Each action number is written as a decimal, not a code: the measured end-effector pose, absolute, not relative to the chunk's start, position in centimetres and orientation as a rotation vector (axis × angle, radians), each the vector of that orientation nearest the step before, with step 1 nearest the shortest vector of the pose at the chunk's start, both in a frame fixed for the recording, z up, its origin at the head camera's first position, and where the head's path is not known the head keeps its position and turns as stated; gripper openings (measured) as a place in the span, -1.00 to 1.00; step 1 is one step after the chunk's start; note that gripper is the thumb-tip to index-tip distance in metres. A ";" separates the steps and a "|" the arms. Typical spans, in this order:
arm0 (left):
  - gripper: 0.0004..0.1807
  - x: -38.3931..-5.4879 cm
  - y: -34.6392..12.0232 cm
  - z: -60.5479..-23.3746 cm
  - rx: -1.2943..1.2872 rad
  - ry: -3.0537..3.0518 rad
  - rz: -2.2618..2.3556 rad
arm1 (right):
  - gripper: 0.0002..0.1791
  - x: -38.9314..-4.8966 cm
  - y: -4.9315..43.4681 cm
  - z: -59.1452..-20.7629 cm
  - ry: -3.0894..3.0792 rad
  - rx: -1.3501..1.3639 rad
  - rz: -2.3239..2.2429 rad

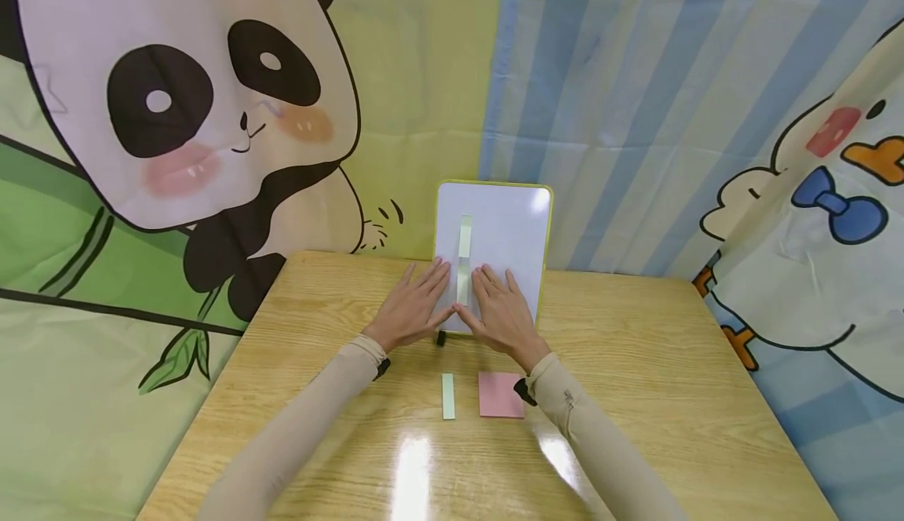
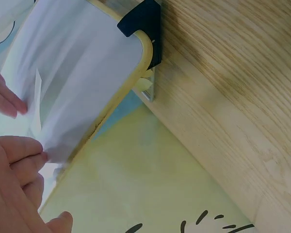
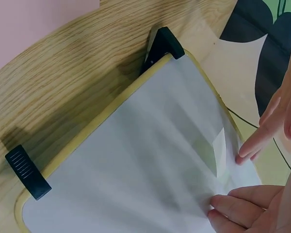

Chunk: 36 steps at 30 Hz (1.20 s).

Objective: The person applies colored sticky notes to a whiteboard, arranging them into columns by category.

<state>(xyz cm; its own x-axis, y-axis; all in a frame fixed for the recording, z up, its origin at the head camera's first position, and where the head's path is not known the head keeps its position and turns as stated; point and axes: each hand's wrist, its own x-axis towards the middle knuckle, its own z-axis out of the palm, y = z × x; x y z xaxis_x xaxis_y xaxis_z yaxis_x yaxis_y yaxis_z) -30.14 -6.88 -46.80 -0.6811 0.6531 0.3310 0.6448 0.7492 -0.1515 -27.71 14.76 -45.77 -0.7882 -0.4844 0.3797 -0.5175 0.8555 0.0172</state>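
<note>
A small whiteboard (image 1: 512,231) with a yellow frame leans upright near the back of the table. Two pale green sticky strips (image 1: 464,238) run one above the other down its left half. My left hand (image 1: 411,305) lies to the left of the lower strip, fingers extended and fingertips at the board. On the other side, my right hand (image 1: 504,313) has its straight fingertips against the white surface. Both thumbs point inward below the strip's lower end. From the right wrist, one strip (image 3: 220,153) shows an edge lifted off the board.
Black feet (image 3: 28,172) hold the board's bottom edge. On the wooden table (image 1: 636,364), nearer me, lie a pale green strip (image 1: 448,396) and a pink square sticky-note pad (image 1: 501,394), which the right wrist partly overlaps. A printed curtain (image 1: 424,113) hangs right behind the board.
</note>
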 end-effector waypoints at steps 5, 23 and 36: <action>-0.06 -30.1 -6.9 -46.8 -1.013 -2.571 -0.010 | -0.06 -27.5 14.9 -45.8 -2.660 0.744 0.140; -0.52 -25.1 -6.1 -49.9 -1.346 -2.376 -0.270 | -0.59 -22.3 20.3 -49.2 -2.762 1.167 0.247; -0.15 -21.8 -1.2 -52.6 -1.420 -2.694 -0.038 | -0.32 -20.0 21.2 -51.2 -2.935 1.166 0.168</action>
<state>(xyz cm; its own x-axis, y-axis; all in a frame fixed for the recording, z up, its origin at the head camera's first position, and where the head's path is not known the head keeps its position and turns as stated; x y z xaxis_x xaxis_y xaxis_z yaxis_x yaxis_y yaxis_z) -21.84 -1.21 -52.63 -0.5614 0.8219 0.0963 0.8243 0.5657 -0.0228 -20.01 21.22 -51.17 -0.7278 -0.6855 0.0195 -0.6832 0.7224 -0.1063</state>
